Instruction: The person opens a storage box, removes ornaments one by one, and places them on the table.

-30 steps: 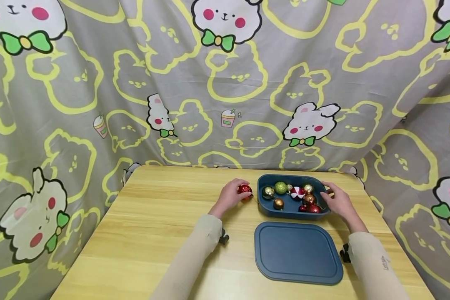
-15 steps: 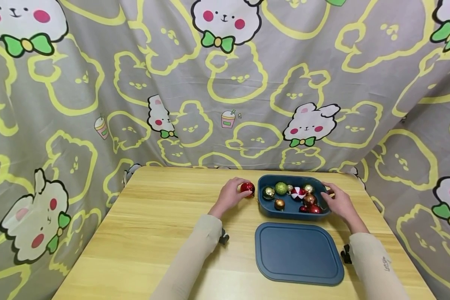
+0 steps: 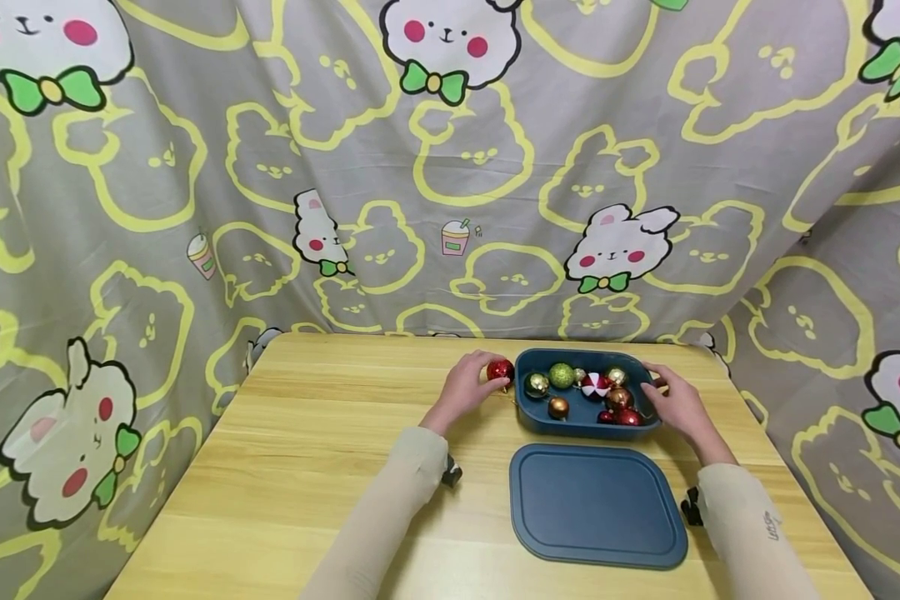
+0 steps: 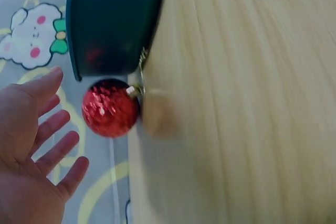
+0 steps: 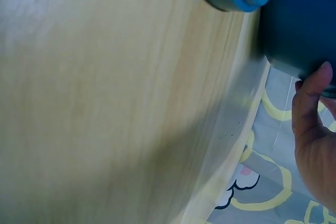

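In the head view, a shiny red Christmas bauble [image 3: 500, 372] sits on the table just left of a dark blue box [image 3: 525, 417]. My left hand [image 3: 468, 385] is beside the bauble; in the left wrist view its fingers are spread and relaxed, apart from the bauble [image 4: 110, 108]. A gold cord trails from the bauble's cap. My right hand [image 3: 673, 406] grips the box's right end, thumb at the rim, as the right wrist view also shows. Inside the box lie several baubles: a glittery green one [image 3: 562, 376], a red-and-white one [image 3: 594, 385], and gold, copper and red ones.
A dark blue lid [image 3: 598, 505] lies flat in front of the box. The wooden table [image 3: 307, 450] stretches to the left. A grey curtain [image 3: 390, 150] with cartoon animals hangs behind and at both sides.
The red bauble has shifted right and slightly back, up close to the box's left end. My left hand has moved slightly with it and loosened. My right hand has stayed on the box.
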### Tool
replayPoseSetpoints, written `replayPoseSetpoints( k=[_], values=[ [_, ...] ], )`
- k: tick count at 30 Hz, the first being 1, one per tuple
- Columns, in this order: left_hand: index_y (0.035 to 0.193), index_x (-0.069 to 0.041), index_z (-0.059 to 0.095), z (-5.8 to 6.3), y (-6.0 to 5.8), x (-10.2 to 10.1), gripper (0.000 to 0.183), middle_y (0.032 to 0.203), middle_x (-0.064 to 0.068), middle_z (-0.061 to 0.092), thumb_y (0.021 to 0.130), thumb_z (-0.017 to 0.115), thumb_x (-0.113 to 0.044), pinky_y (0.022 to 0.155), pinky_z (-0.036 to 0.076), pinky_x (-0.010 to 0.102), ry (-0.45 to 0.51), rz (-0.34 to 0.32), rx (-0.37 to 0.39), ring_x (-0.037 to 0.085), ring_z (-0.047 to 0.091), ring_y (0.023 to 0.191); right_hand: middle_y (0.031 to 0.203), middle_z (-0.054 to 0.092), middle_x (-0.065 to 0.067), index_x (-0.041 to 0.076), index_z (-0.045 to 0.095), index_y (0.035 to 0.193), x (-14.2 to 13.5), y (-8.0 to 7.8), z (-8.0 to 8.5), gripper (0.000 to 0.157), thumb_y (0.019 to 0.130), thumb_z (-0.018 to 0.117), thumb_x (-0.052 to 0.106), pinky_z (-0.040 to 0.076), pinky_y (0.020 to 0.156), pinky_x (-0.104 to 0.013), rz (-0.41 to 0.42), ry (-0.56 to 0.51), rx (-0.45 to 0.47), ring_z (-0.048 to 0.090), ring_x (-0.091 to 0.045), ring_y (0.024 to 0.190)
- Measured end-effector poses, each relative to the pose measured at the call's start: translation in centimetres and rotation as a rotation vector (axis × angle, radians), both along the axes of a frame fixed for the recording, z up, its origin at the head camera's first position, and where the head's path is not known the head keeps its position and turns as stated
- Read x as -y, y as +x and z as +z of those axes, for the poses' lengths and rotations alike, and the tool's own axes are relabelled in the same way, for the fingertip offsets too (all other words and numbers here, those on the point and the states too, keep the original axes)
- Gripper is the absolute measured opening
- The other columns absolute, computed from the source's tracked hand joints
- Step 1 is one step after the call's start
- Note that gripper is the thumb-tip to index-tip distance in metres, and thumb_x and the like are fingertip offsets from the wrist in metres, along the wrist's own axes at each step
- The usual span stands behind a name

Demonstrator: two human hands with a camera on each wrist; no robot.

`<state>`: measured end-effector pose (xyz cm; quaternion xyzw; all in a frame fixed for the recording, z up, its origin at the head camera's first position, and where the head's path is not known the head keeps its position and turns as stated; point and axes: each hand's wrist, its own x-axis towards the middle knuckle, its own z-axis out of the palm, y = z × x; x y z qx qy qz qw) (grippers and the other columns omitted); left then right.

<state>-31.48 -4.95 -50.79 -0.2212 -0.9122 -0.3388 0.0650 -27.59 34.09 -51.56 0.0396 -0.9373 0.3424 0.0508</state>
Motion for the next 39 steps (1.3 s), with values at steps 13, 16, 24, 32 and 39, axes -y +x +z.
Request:
replayPoseSetpoints(
  k=[13,16,24,32,39],
  values=[
    [0.141,-0.019,0.064,1.0,0.5,-3.9,0.043,0.138,0.003,0.065,0.101,0.07,-0.034,0.111,0.048,0.039,-0.102,-0.154,-0.042,0.022,0.058,0.13,0.119,0.06,-0.035,-0.001,0.044,0.153,0.0,-0.2,-0.2,0.049,0.109,0.051,0.019,0.05,0.064,-0.034,0.007,-0.012,-0.001,0.063,-0.042,0.097],
    [0.14,-0.019,0.064,1.0,0.3,-4.5,0.043,0.14,0.002,0.064,0.101,0.069,-0.034,0.115,0.046,0.038,-0.176,-0.162,-0.057,0.022,0.057,0.134,0.119,0.06,-0.035,0.0,0.044,0.154,0.0,-0.3,-0.3,0.049,0.109,0.051,0.02,0.051,0.064,-0.034,0.007,-0.015,0.001,0.063,-0.041,0.097],
    [0.143,-0.019,0.062,0.9,-0.4,-5.8,0.046,0.144,0.0,0.063,0.102,0.067,-0.038,0.123,0.035,0.039,-0.393,-0.147,-0.061,0.02,0.055,0.138,0.119,0.06,-0.035,-0.001,0.044,0.153,-0.1,-0.2,-0.4,0.049,0.109,0.051,0.019,0.05,0.065,-0.035,0.007,-0.018,-0.013,0.062,-0.042,0.098],
    [0.143,-0.025,0.063,0.9,-0.6,-6.8,0.042,0.145,-0.005,0.063,0.104,0.063,-0.04,0.129,0.025,0.043,-0.545,-0.153,-0.018,0.015,0.054,0.139,0.119,0.06,-0.036,-0.001,0.045,0.152,-0.1,0.0,-0.3,0.048,0.109,0.052,0.019,0.05,0.064,-0.034,0.004,-0.013,-0.02,0.062,-0.044,0.098],
    [0.138,-0.027,0.067,1.2,-0.3,-7.2,0.037,0.139,-0.007,0.066,0.102,0.066,-0.038,0.128,0.026,0.045,-0.543,-0.178,-0.005,0.013,0.057,0.135,0.12,0.06,-0.036,-0.001,0.045,0.153,0.0,-0.1,-0.3,0.049,0.109,0.051,0.019,0.05,0.064,-0.034,0.001,-0.014,-0.013,0.062,-0.043,0.098]
  ],
)
